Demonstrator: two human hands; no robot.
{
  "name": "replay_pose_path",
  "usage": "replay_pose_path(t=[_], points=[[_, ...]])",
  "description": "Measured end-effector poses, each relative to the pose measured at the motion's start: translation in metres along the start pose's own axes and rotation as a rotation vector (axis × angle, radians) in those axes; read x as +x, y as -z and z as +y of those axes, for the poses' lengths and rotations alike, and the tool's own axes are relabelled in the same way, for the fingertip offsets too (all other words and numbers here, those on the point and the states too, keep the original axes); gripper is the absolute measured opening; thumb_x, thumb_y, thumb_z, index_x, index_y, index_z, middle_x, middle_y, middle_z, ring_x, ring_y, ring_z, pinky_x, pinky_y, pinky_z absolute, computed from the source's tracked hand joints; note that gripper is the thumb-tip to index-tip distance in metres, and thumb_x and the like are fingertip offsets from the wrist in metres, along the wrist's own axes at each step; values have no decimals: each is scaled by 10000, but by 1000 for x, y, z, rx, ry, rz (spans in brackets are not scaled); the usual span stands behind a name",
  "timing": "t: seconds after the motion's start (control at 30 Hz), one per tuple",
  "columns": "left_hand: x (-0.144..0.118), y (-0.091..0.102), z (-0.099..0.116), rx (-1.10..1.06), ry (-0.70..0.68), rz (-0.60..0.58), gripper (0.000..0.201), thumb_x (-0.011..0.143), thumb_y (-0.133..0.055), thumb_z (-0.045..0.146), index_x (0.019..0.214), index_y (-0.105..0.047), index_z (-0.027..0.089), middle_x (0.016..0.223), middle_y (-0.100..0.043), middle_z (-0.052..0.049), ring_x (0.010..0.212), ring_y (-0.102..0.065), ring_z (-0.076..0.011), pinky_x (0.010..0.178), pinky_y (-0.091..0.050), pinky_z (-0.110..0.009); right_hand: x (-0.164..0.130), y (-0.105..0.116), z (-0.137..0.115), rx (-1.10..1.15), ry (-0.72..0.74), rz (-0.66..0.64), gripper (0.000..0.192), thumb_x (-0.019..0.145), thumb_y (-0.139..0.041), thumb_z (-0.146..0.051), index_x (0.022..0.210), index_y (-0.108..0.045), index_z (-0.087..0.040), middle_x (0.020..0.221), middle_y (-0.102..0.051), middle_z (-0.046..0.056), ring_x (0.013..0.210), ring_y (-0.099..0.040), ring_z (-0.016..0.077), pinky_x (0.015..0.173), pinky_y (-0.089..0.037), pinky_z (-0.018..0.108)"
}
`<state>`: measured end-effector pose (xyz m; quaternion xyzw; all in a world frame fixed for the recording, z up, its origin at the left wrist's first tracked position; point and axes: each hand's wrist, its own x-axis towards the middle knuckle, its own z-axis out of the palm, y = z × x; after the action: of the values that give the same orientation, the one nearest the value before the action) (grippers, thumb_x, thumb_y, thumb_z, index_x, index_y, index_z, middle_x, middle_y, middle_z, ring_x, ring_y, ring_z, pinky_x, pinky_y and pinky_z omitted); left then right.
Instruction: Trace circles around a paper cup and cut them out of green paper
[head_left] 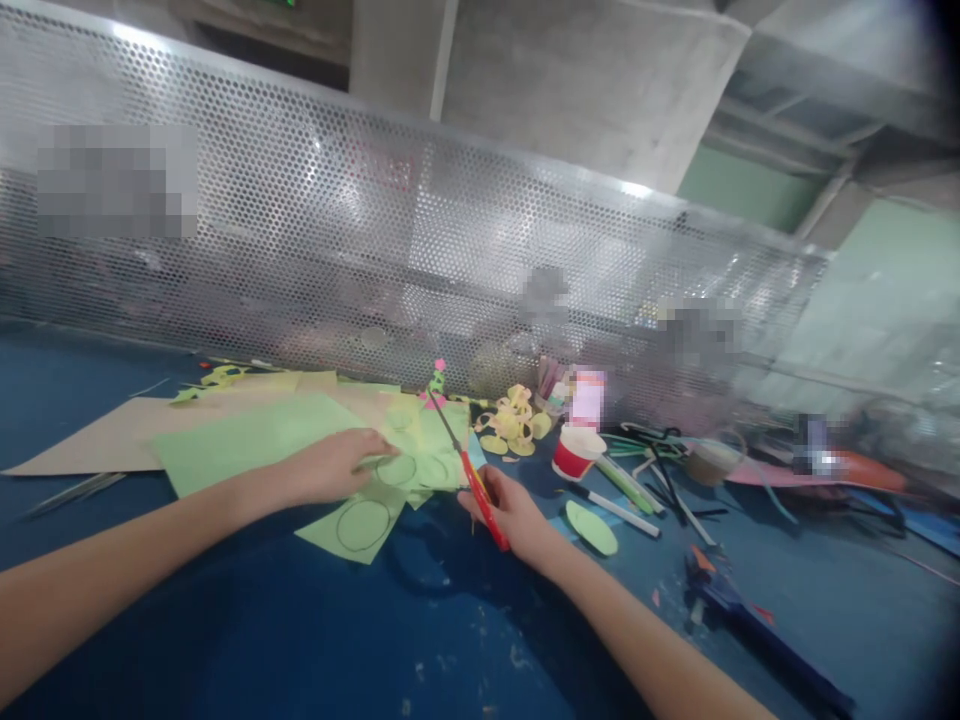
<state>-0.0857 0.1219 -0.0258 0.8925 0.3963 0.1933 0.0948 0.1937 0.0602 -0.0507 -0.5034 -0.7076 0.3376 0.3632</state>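
- We see the right hand (512,515) closed around the red handles of a pair of scissors (469,470), its grip clenched on them; the blades point up and away across the paper.
- Whether the blades stand parted or shut we cannot tell, since the frame is blurred there.
- The left hand (337,465) lies flat on a light green sheet (255,440), fingers stretched out and pressing down, its grip released with nothing clasped.
- Just in front of that hand lies a smaller green piece with a drawn circle (362,525), resting on the blue counter (225,620) between the two hands.
- We note a pile of yellow paper cut-outs (514,420) beyond the scissors, a red cup (576,455) beside it, and a green oval cut-out (592,528) near the right wrist.
- A white marker (619,510) lies past the oval; a perforated metal screen (375,250) backs the counter.
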Motion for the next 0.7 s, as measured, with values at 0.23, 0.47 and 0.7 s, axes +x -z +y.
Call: replay_pose_path(t=[0.23,0.47,0.7], points=[[-2,-3,11,157,7,-44,503,751,-492,148,1226,-645,209,1057,-626,-110,1013,-590,-279,888,-451,-369,1,0,-1,-32,19,13,398,785,-592,-557,726,-386,-222,645,-392,-65,586,-379,107,538,-341,240],[-2,-3,10,231,36,-59,491,754,-498,154,1220,-647,186,1181,-599,-144,1116,-565,-299,952,-448,-401,0,-1,-3,-121,-4,-2,355,791,-554,-529,739,-380,-224,637,-392,-65,566,-365,101,516,-330,227],[-1,-2,7,179,57,-90,559,743,-475,175,1297,-547,162,1288,-603,-123,1193,-548,-290,1005,-418,-396,-6,0,-24,-423,-112,20,263,864,-530,-438,782,-421,-214,668,-504,-31,601,-459,123,544,-326,228]])
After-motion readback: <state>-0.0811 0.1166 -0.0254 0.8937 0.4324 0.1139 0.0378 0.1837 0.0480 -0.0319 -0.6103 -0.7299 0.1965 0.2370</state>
